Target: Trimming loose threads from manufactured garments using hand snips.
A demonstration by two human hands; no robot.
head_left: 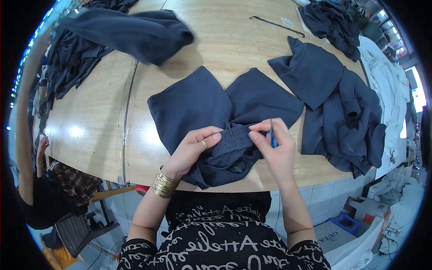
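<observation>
- I have the garment [191,105] on the table [90,135], directly in front of the wearer, its gathered waistband [235,140] at the near side between the two hands.
- The left hand [191,146] is closed on the waistband's left end, thumb on top; I see a ring [204,144] and a gold bracelet [164,183] on that side.
- The right hand [280,150] pinches the right end between thumb and fingers, and also keeps a small blue tool [273,139] in its grip; I cannot tell its full shape.
- The hands are apart, with the waistband spanning the gap.
- From here I see two wide legs spread flat beyond the hands, and bunched cloth below the waistband, near the table's edge.
- To the right I have a dark pile [346,108], near the garment.
- Upper left, a co-worker's arm [27,103] reaches up to blurred dark cloth [139,38] over the table.
</observation>
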